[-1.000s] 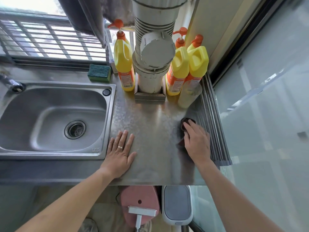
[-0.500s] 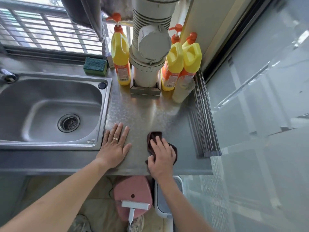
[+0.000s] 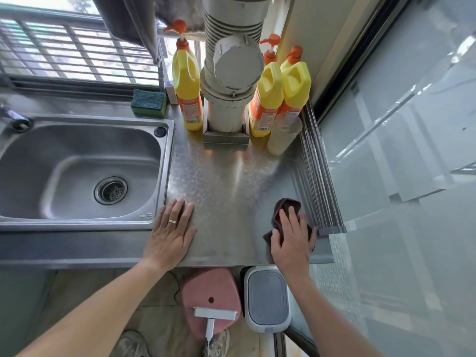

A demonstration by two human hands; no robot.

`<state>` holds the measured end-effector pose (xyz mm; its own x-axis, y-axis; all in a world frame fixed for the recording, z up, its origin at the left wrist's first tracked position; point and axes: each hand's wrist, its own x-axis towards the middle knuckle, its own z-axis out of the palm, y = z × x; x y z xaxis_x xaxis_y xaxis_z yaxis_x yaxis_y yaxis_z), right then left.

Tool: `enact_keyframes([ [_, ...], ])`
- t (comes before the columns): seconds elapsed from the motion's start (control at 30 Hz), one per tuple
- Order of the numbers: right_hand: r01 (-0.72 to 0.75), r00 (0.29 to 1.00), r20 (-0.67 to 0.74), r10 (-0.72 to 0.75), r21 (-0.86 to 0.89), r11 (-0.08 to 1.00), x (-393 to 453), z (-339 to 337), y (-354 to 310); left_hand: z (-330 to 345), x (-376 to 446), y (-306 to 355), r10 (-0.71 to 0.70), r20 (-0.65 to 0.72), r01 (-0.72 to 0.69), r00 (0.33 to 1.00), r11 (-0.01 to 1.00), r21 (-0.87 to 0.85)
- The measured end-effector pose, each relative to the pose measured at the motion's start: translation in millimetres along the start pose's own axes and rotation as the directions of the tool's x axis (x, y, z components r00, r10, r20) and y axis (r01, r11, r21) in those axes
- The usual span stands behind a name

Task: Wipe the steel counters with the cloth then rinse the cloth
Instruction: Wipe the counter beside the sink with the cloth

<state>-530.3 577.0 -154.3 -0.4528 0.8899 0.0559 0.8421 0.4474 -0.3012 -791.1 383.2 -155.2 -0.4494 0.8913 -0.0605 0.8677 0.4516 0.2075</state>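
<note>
The fingers (image 3: pixel 291 222) of the right hand (image 3: pixel 292 243) are spread and pressed flat on a dark brown cloth (image 3: pixel 280 210), which is pinned against the steel counter (image 3: pixel 226 181) near its front right corner. The cloth is bunched, with folds seen beyond the fingertips and at both sides of the palm. Just to the right of it, a rack of steel rods (image 3: pixel 319 176) is laid along the counter's edge.

The fingers (image 3: pixel 177 210) of the left hand (image 3: pixel 170 233) are held close together and laid flat on the bare counter, nothing being held; a ring (image 3: pixel 172 221) is worn on one finger. This hand is placed just beside the right rim of the sink (image 3: pixel 162 176), well apart from the cloth.

At the back of the counter a wide white pipe (image 3: pixel 229 73) is set upright, with one yellow bottle (image 3: pixel 186 83) to its left and two more (image 3: pixel 283 94) to its right. A cloudy plastic cup (image 3: pixel 283 135) is stood in front of the right pair. A green sponge (image 3: pixel 148 103) is seen behind the sink.
</note>
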Motion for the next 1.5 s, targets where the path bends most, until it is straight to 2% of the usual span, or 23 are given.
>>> enact_keyframes([
  [0.1, -0.054, 0.998, -0.029, 0.056, 0.055, 0.997, -4.7, 10.1, -29.0, 2.6, 0.3, 1.7, -0.009, 0.011, 0.008, 1.000, 1.000, 0.019],
  [0.3, 0.098, 0.995, 0.003, -0.100, 0.141, 0.985, -15.1, 27.6, -91.9, 3.0, 1.5, 2.1, -0.017, 0.007, 0.016, 1.000, 1.000, 0.008],
  [0.37, 0.202, 0.974, 0.068, -0.218, 0.187, 0.961, -14.0, 32.8, -112.2, 4.4, 1.3, 0.9, -0.006, 0.002, 0.006, 1.000, 1.000, 0.001],
  [0.43, 0.295, 0.919, 0.179, -0.352, 0.281, 0.913, -10.7, 34.6, -130.4, 1.5, 1.9, -1.7, 0.008, -0.011, -0.008, 1.000, 0.999, -0.052],
  [0.5, 0.262, 0.880, 0.268, -0.392, 0.414, 0.872, -6.5, 32.9, -141.9, -6.2, 1.6, -5.0, 0.025, -0.056, -0.034, 0.998, 0.986, -0.163],
  [0.57, 0.168, 0.914, 0.220, -0.340, 0.556, 0.814, 0.9, 26.1, -143.0, -16.0, -3.0, -11.1, 0.031, -0.122, -0.057, 0.992, 0.975, -0.214],
  [0.63, 0.170, 0.964, 0.053, -0.260, 0.628, 0.760, 9.6, 19.5, -135.2, -21.9, -8.9, -24.7, 0.014, -0.166, -0.042, 0.986, 0.986, -0.162],
  [0.7, 0.181, 0.983, -0.136, -0.127, 0.539, 0.823, 22.4, 12.5, -120.5, -21.6, -14.4, -42.6, 0.001, -0.155, -0.017, 0.988, 0.995, -0.103],
  [0.73, 0.116, 0.981, -0.194, -0.028, 0.459, 0.881, 30.1, 8.8, -111.0, -20.1, -15.5, -50.4, 0.011, -0.140, -0.022, 0.990, 0.997, -0.078],
  [0.77, -0.004, 0.979, -0.189, 0.082, 0.383, 0.924, 37.4, 5.1, -101.2, -18.6, -15.5, -56.7, 0.027, -0.128, -0.035, 0.991, 0.998, -0.060],
  [0.83, -0.245, 0.963, -0.055, 0.265, 0.238, 0.940, 51.3, 6.9, -83.8, -18.9, -12.0, -63.6, 0.038, -0.123, -0.045, 0.992, 0.998, -0.049],
  [0.87, -0.285, 0.957, 0.004, 0.289, 0.169, 0.944, 57.4, 9.6, -77.8, -19.0, -9.9, -64.7, 0.034, -0.129, -0.040, 0.991, 0.998, -0.047],
  [1.0, -0.182, 0.982, 0.065, 0.177, 0.078, 0.980, 81.6, 20.1, -77.1, -13.5, -7.3, -62.0, 0.008, -0.151, -0.009, 0.989, 1.000, -0.009],
  [1.2, -0.051, 0.989, 0.142, 0.035, 0.112, 0.992, 117.2, 34.9, -118.2, -9.7, -7.5, -60.1, 0.015, -0.176, -0.014, 0.984, 1.000, 0.005],
  [1.5, 0.274, 0.903, 0.267, -0.336, 0.245, 0.930, 98.7, 51.4, -199.0, -10.4, -6.8, -59.3, 0.010, -0.179, -0.008, 0.984, 1.000, 0.008],
])
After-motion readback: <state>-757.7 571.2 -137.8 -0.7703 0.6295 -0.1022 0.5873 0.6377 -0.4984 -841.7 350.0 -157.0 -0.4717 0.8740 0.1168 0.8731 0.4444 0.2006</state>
